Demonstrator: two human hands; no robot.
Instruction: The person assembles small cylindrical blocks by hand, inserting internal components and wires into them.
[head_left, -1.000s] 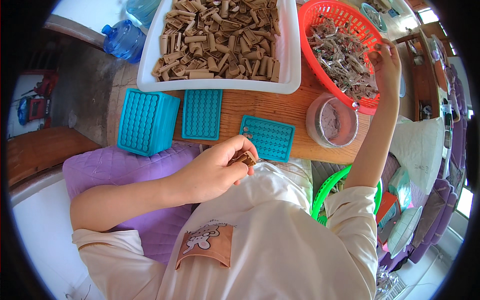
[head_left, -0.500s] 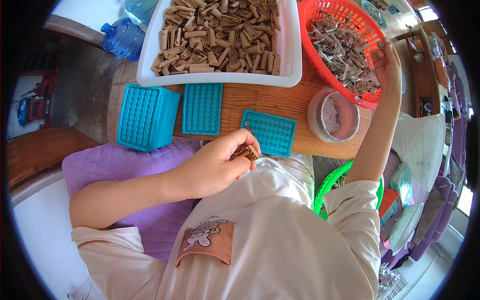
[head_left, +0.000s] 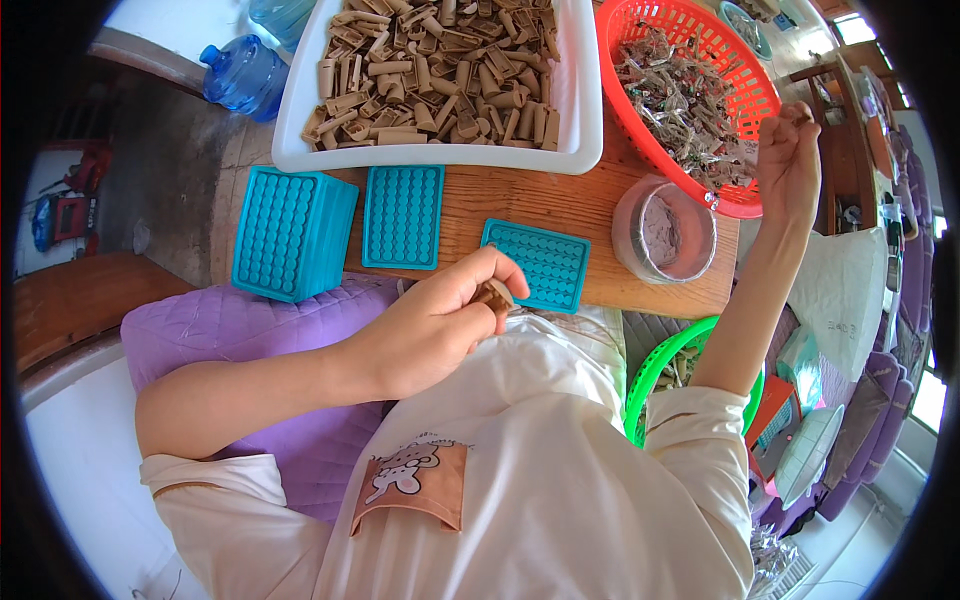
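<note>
My left hand (head_left: pixel 430 320) is closed round a small brown plastic shell (head_left: pixel 494 296), held in the fingertips just before the table's front edge. Beyond those fingers lies a teal tray (head_left: pixel 545 265) with rows of round pockets, its near left corner partly covered by the hand. Raised at the right rim of a red plastic basket (head_left: pixel 735 205) is my right hand (head_left: pixel 790 165), fingers curled together. Whatever they may hold is too small to make out. Tangled small metallic and clear parts (head_left: pixel 670 110) fill much of the basket.
A white bin (head_left: pixel 440 157) of brown shells stands at the back. On the wooden table (head_left: pixel 470 215) are a second teal tray (head_left: pixel 403 217), a teal stack (head_left: pixel 290 235) and a round tub (head_left: pixel 665 235). A green basket (head_left: pixel 640 400) sits low right; blue water bottles (head_left: pixel 245 80) stand far left.
My right hand has moved from over the red basket's right side to outside its rim, fingers now drawn together. My left hand keeps the brown shell, its fingers slightly shifted.
</note>
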